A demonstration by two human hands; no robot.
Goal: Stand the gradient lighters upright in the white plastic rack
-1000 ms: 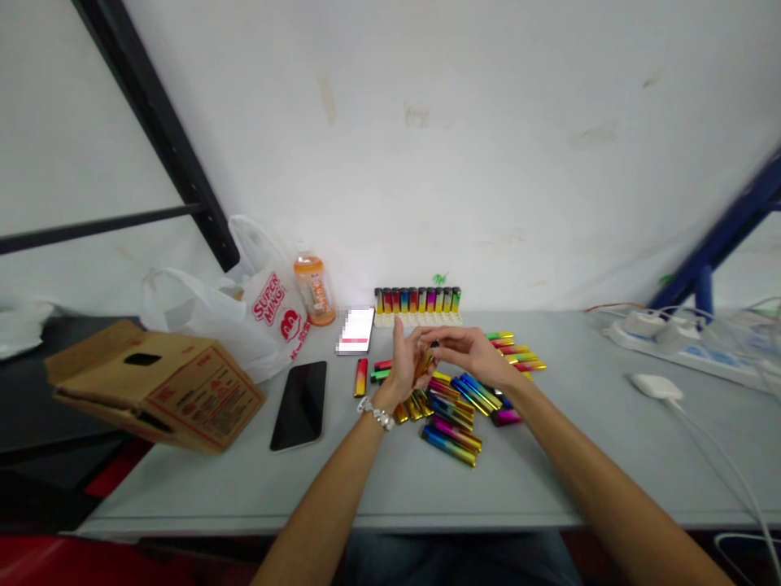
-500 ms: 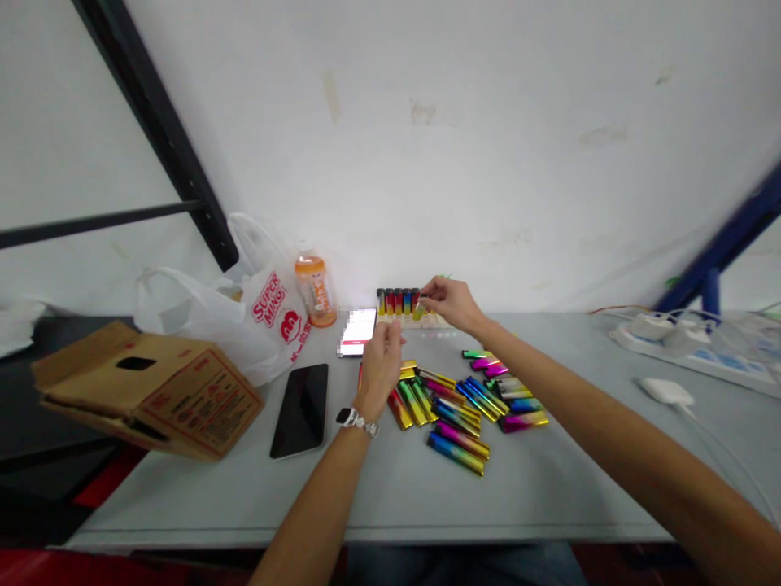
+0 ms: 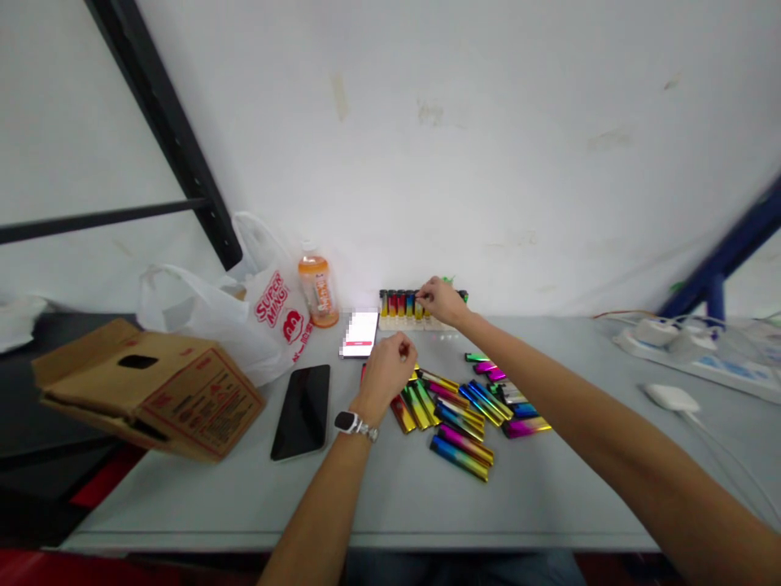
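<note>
My right hand [image 3: 444, 301] reaches to the rear of the table, its fingertips pinched at the top of a shiny lighter [image 3: 418, 312] standing in a pale rack [image 3: 396, 324]. Several upright lighters [image 3: 392, 304] with dark tops stand in a row on its left, and part of the row is hidden behind this hand. My left hand [image 3: 389, 368], wearing a watch at the wrist, hovers with curled fingers over the left edge of a pile of lighters [image 3: 460, 417]. Whatever lies inside its fingers, if anything, is hidden. The loose lighters are metallic gold, blue, pink, green and red.
Left of the pile lie a dark tablet [image 3: 301, 411] and a lit phone [image 3: 361, 334]. Beyond are an orange drink bottle [image 3: 318, 293], a white plastic bag [image 3: 244, 317] and an open cardboard box [image 3: 183, 399]. A power strip [image 3: 701, 362] and white charger [image 3: 671, 397] sit right.
My left hand has drawn back from the rack toward the pile, its fingers curling. My right hand has stayed at the rack, shifting slightly. The view has moved a little.
</note>
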